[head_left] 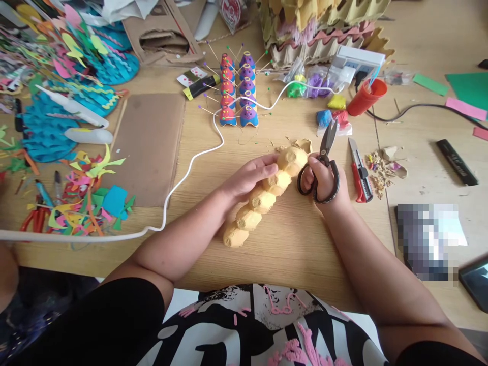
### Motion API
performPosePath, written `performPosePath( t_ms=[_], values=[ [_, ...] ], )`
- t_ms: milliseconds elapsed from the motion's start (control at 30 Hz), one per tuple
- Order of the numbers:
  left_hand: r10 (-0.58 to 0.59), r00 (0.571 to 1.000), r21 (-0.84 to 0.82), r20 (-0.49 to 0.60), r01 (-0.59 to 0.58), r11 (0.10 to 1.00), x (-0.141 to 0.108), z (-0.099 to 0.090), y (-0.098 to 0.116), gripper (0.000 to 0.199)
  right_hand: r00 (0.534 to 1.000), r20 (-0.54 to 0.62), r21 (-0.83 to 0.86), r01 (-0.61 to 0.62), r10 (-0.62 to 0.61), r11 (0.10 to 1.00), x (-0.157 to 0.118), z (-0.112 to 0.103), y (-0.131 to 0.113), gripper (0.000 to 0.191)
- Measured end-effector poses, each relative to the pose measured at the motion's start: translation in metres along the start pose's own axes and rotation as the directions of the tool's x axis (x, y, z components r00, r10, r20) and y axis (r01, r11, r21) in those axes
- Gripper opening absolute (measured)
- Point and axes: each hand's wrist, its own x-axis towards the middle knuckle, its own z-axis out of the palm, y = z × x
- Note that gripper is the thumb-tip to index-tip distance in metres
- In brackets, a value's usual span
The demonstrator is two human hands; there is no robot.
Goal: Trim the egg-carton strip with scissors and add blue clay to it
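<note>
My left hand [253, 175] is closed around the upper part of a yellow egg-carton strip [263, 201], a row of several rounded cups slanting toward me. In my right hand [327, 178] is a pair of scissors [328, 145] with black handles. My fingers go through the handle loops, and the blades point up and away from me, nearly together. The right thumb is close to the strip's top cup; whether it touches I cannot tell. Just beyond that cup lie torn carton scraps [303, 145]. A red utility knife [360, 173] rests right of my right hand.
Painted carton caterpillars [248, 91] with pins stand beyond my hands. A white cord [194, 157] crosses the table. Left are cardboard [147, 147], paper scraps [72, 195] and glue guns [72, 104]. Egg trays [320, 48], a red cup [366, 96] and a black marker [456, 161] lie further off.
</note>
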Motion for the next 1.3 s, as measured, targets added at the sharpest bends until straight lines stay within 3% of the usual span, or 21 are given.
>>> performPosePath(
  t_ms=[167,333,567,767,900,1067,1167,1300],
  values=[
    [-0.013,1.0,-0.017,-0.01,0.013,1.0,0.003,-0.004,0.0,0.066,1.0,-0.009,0.044,0.005,-0.005,0.999,-0.001,0.0,0.0,0.053],
    [-0.066,0.997,-0.03,0.046,0.068,0.997,0.002,-0.002,-0.004,0.064,0.995,0.103,0.03,-0.011,0.008,0.999,-0.003,0.001,-0.003,0.058],
    [-0.154,0.987,-0.343,0.041,0.159,0.926,0.002,-0.002,0.0,0.057,0.981,0.161,0.303,-0.149,0.103,0.941,0.0,-0.004,-0.014,0.055],
    [-0.157,0.986,-0.468,0.058,0.166,0.868,-0.001,-0.004,0.005,0.066,0.983,0.136,0.34,-0.161,0.121,0.927,0.003,-0.007,-0.017,0.061],
    [-0.117,0.993,-0.458,0.009,0.108,0.882,-0.003,-0.004,0.005,0.061,0.993,0.101,0.309,-0.096,0.067,0.946,0.005,-0.006,-0.011,0.061],
    [-0.014,0.996,-0.343,-0.083,-0.016,0.939,-0.006,0.002,0.007,0.054,0.989,-0.105,0.088,0.115,-0.105,0.989,0.001,-0.002,0.003,0.049],
    [0.028,0.997,-0.25,-0.069,-0.045,0.967,-0.005,0.005,0.006,0.052,0.987,-0.05,-0.065,0.146,-0.15,0.987,-0.007,0.0,0.004,0.05],
    [0.001,0.999,-0.26,-0.052,-0.015,0.966,-0.004,0.006,0.003,0.054,0.991,0.034,-0.111,0.133,-0.13,0.985,-0.013,0.004,-0.001,0.055]
  ],
)
